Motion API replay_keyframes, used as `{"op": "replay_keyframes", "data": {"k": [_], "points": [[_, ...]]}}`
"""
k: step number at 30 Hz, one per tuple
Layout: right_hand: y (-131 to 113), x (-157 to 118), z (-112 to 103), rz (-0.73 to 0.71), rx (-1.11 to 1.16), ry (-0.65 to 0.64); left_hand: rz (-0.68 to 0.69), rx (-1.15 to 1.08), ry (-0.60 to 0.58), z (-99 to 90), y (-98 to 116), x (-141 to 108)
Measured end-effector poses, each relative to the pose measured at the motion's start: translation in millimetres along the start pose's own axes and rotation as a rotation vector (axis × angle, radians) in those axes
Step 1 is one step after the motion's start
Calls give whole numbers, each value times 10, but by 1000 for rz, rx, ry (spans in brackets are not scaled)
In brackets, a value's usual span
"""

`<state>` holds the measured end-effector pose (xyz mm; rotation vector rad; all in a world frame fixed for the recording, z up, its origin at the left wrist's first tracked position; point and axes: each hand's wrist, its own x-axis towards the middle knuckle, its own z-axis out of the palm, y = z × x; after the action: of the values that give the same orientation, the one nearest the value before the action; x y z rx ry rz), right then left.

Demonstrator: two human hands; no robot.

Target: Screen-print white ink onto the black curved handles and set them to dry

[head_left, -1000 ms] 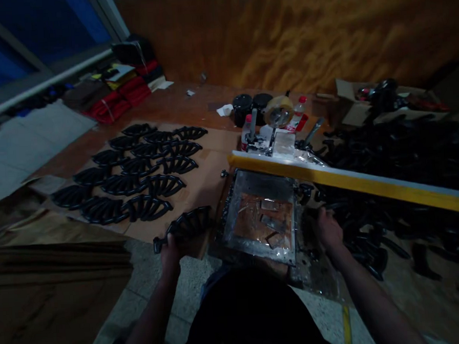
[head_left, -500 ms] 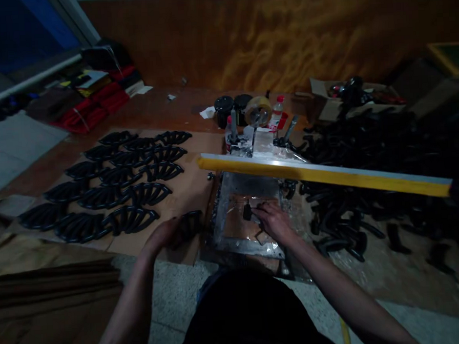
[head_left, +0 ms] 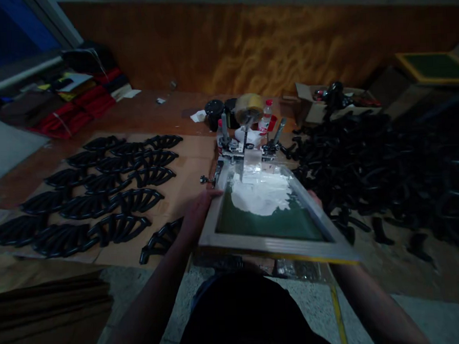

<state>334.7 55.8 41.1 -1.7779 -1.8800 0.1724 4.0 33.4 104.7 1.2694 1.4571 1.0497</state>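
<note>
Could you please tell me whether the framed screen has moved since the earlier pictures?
Yes. Judged against the metal clamps, the framed screen has swung down: its near edge now appears lower and farther from them.

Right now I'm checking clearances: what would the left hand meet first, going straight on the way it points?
Most likely the left rail of the screen frame; the left hand seems to touch it, though depth is unclear.

A brown table [head_left: 149,110] carries cardboard [head_left: 192,156] (topped with black pieces [head_left: 77,206]).

Dim light; murky shadow at right; slight blur on the frame [head_left: 272,244]; stretched edges
</note>
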Motion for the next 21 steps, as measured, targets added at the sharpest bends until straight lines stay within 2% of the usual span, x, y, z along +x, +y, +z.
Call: {"op": "replay_keyframes", "data": {"k": [2,4,5,7,9,11,13,17,19,21], "points": [[-15,204,-94,26,-47,85,-117,-31,-63,5,-311,-113],[-230,393,-83,-33,-107,126,-222,-73,-106,73,-624,-171],[-391,470,-43,-92,-140,102,-251,-81,-115,118,-770,-179],[-735,571,77,-209,-198,-36,-279,-72,-119,203,-1017,-164],[-1004,580,207,-246,-233,-230,-281,-89,-128,254,-1183,-134],[-1133,488,302,-228,-257,-412,-284,-115,-135,268,-1269,-109],[-1138,312,334,-248,-280,-534,-299,-114,-142,260,-1300,-97],[-1012,-30,210,-525,-247,-669,-312,-57,-136,245,-1304,-95],[-975,-60,118,-644,-180,-734,-302,-36,-132,247,-1300,-98],[-973,-2,67,-657,-127,-751,-296,-38,-136,250,-1290,-103]]}}
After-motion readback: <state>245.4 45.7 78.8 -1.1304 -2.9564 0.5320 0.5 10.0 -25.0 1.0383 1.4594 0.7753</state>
